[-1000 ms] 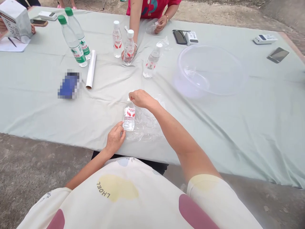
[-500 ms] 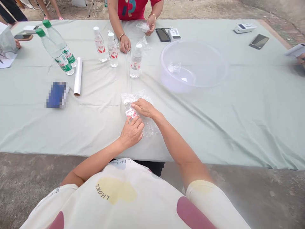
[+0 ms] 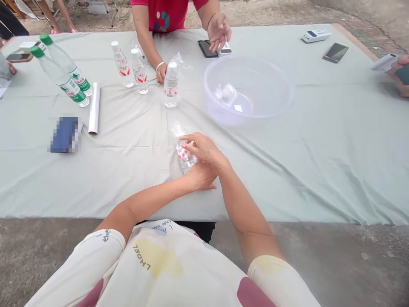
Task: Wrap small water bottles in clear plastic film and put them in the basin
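Observation:
A small clear water bottle with a red-and-white label lies on the table before me. Thin clear plastic film is bunched around its cap end. Over the bottle's side reaches my right hand, its thumb and fingers spread apart. My left hand is at the bottle's base end, underneath my right wrist. Most of its fingers are hidden there, with one fingertip showing on the near side.
Beyond are upright small bottles, green-capped bottles, a film roll and a blurred blue item. A translucent basin holds crumpled plastic. Phones lie farther back. A co-worker's open hand hovers opposite.
My left hand has moved right, under my right wrist, and the film has gathered closer around the bottle. The co-worker's crumpled plastic has left their hand; more plastic now lies in the basin.

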Demonstrator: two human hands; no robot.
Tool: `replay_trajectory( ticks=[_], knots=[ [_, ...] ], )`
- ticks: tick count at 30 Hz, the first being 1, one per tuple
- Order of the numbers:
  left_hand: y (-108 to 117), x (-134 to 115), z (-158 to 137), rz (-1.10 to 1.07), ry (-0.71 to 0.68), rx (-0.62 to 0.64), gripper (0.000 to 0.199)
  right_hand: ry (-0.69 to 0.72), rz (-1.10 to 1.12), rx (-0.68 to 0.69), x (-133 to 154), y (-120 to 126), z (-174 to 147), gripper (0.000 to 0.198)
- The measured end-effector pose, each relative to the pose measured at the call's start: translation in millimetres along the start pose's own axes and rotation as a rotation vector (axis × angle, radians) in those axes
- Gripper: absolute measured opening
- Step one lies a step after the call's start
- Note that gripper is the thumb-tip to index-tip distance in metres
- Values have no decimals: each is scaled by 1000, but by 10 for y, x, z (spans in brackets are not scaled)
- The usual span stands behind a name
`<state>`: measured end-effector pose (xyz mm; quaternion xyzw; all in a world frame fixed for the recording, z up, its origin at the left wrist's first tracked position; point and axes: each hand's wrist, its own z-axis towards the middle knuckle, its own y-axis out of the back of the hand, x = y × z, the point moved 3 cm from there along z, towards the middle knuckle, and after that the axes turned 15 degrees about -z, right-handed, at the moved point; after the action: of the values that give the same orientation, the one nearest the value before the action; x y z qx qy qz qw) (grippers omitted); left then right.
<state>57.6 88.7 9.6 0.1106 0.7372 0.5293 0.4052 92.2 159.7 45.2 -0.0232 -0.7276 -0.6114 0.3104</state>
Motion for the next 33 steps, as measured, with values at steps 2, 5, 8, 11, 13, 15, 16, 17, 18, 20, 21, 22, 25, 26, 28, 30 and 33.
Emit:
replay_trajectory(
  ticks=[2, 5, 8, 11, 13, 15, 16, 17, 18, 20, 21, 22, 25, 26, 28, 30, 33],
  knots=[
    [-41, -73, 7, -7, -75, 43, 60, -4, -112, 83, 77, -38, -23, 35],
    [-134, -202, -208, -102, -296, 114, 52, -119, -284, 77, 68, -33, -70, 51],
    [-157, -213, -605, -360, -417, 100, 29, -267, -305, 41, -55, -19, -177, 70],
    [-70, -2, -943, -694, -214, -93, 23, -393, -265, 29, -217, -60, -314, 76],
    [1, 215, -1083, -890, 49, -304, 25, -480, -227, 19, -318, -110, -393, 69],
    [33, 400, -1152, -1103, 298, -465, 26, -544, -128, -21, -384, -165, -456, 51],
    [34, 459, -1161, -1217, 382, -510, 27, -564, -50, -54, -398, -192, -485, 43],
    [31, 493, -1155, -1325, 433, -533, 30, -574, 42, -92, -396, -222, -513, 38],
    [25, 505, -1140, -1419, 454, -535, 34, -576, 144, -128, -379, -255, -544, 36],
    [10, 482, -1109, -1533, 442, -511, 46, -553, 375, -181, -298, -340, -615, 37],
    [0, 453, -1100, -1557, 416, -488, 53, -521, 495, -195, -236, -391, -652, 38],
    [-14, 420, -1100, -1560, 385, -468, 59, -481, 607, -204, -165, -444, -690, 40],
    [-76, 328, -1159, -1493, 300, -463, 72, -398, 839, -237, 46, -596, -806, 45],
    [-106, 309, -1193, -1462, 290, -480, 76, -393, 884, -244, 104, -642, -842, 47],
    [-168, 295, -1272, -1409, 299, -535, 80, -400, 944, -239, 189, -716, -908, 49],
    [-213, 310, -1354, -1379, 311, -607, 79, -379, 971, -199, 231, -755, -966, 53],
    [-218, 380, -1490, -1421, 318, -694, 71, -349, 908, -97, 185, -727, -1055, 56]
  ],
)
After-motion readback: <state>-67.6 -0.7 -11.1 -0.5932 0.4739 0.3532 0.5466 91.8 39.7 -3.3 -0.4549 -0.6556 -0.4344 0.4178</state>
